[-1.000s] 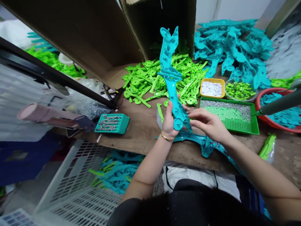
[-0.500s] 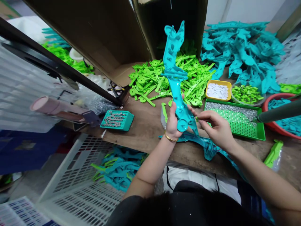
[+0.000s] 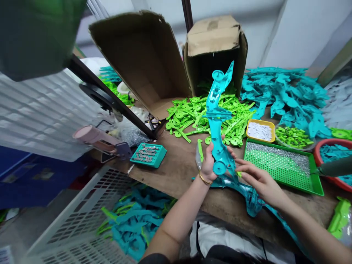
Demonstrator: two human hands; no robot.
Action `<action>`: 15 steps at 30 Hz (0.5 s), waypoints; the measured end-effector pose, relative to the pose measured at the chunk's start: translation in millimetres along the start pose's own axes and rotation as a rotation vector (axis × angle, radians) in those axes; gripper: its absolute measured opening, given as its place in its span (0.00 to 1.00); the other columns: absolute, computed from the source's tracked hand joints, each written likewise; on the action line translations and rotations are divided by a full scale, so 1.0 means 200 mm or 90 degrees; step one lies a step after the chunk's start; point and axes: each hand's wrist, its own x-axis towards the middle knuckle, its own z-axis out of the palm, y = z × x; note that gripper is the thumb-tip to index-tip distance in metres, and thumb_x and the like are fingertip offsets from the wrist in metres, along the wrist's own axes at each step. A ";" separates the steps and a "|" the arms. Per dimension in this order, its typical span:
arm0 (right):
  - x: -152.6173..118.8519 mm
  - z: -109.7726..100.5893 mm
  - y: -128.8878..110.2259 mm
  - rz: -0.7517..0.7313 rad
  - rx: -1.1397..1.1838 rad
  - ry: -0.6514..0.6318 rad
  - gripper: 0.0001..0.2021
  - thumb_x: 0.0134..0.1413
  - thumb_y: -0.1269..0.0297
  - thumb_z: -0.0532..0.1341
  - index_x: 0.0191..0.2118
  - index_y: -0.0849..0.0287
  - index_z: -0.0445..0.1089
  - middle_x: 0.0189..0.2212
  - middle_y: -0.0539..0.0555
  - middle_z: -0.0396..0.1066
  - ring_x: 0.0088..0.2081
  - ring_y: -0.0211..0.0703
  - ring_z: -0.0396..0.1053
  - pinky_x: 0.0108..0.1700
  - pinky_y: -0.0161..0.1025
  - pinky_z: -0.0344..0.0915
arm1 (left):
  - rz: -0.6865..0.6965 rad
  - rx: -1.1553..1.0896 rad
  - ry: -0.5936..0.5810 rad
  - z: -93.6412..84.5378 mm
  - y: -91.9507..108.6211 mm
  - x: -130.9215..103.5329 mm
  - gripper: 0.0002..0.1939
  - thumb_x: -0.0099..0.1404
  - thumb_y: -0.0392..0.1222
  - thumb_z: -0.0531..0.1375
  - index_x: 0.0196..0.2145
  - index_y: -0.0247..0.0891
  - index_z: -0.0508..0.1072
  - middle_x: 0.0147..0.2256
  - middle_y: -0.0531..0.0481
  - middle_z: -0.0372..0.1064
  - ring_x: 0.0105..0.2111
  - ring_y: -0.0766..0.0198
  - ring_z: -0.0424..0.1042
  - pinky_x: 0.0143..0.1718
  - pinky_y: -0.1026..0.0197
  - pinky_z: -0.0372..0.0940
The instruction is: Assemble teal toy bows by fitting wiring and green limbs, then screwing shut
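Observation:
My left hand [image 3: 208, 164] is closed round the lower end of a long turquoise plastic shell [image 3: 216, 128], which I hold tilted upright above the table. Between the fingertips of my right hand [image 3: 261, 179] is a small lime-green plastic piece [image 3: 239, 174], right beside the shell's lower edge. A second turquoise shell [image 3: 253, 201] lies on the table under my hands, partly hidden by my right forearm. Behind the held shell spreads a heap of lime-green plastic levers [image 3: 187, 116].
Right of my hands lie a green perforated tray [image 3: 277, 165] with metal bits, a yellow dish [image 3: 273, 136] of white pieces and a red basin [image 3: 319, 157]. Turquoise shells [image 3: 288, 91] are piled behind. A teal box [image 3: 158, 159] stands left; a white crate [image 3: 74, 205] sits below the table edge.
The camera view has tilted up and shifted left, so everything sits lower and farther right. Both hands keep their holds; the small green piece shows more clearly at my right fingertips.

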 end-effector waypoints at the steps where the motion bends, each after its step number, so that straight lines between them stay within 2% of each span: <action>1: -0.01 0.01 0.00 0.009 0.001 -0.041 0.16 0.59 0.47 0.59 0.41 0.53 0.76 0.58 0.58 0.69 0.62 0.54 0.64 0.61 0.55 0.63 | 0.003 -0.007 -0.005 0.00 0.00 0.00 0.28 0.64 0.60 0.60 0.57 0.44 0.69 0.33 0.50 0.74 0.34 0.59 0.76 0.43 0.54 0.71; 4: -0.03 0.05 0.00 0.017 -0.023 -0.121 0.17 0.62 0.48 0.56 0.42 0.53 0.74 0.44 0.56 0.75 0.50 0.49 0.72 0.53 0.49 0.70 | 0.023 -0.012 -0.019 -0.02 -0.01 0.00 0.27 0.65 0.59 0.60 0.57 0.43 0.70 0.33 0.49 0.74 0.33 0.60 0.76 0.42 0.56 0.71; 6: -0.05 0.08 -0.01 -0.005 -0.044 -0.124 0.15 0.65 0.50 0.53 0.43 0.53 0.72 0.38 0.53 0.74 0.40 0.44 0.73 0.45 0.44 0.72 | 0.038 -0.005 -0.017 -0.01 -0.01 -0.01 0.27 0.65 0.59 0.60 0.56 0.43 0.70 0.32 0.50 0.74 0.33 0.60 0.76 0.42 0.57 0.71; 8: -0.07 0.10 -0.01 -0.061 -0.071 -0.078 0.13 0.66 0.54 0.52 0.44 0.52 0.71 0.37 0.52 0.73 0.37 0.41 0.73 0.42 0.40 0.72 | 0.057 0.003 -0.011 0.03 -0.01 -0.02 0.27 0.65 0.59 0.60 0.56 0.44 0.70 0.32 0.51 0.74 0.33 0.60 0.76 0.42 0.58 0.71; 11: -0.09 0.10 -0.04 -0.188 -0.107 0.019 0.10 0.66 0.63 0.53 0.47 0.51 0.70 0.40 0.53 0.74 0.41 0.39 0.74 0.44 0.37 0.73 | 0.099 0.026 -0.022 0.15 0.02 -0.06 0.28 0.63 0.62 0.60 0.57 0.48 0.69 0.32 0.54 0.75 0.34 0.61 0.77 0.43 0.59 0.71; 15: -0.12 0.00 -0.14 -0.375 -0.161 0.157 0.15 0.62 0.72 0.55 0.51 0.51 0.68 0.47 0.55 0.73 0.48 0.40 0.74 0.49 0.37 0.72 | 0.172 0.114 -0.037 0.33 0.06 -0.11 0.37 0.55 0.69 0.64 0.57 0.49 0.69 0.39 0.49 0.79 0.40 0.56 0.78 0.43 0.56 0.74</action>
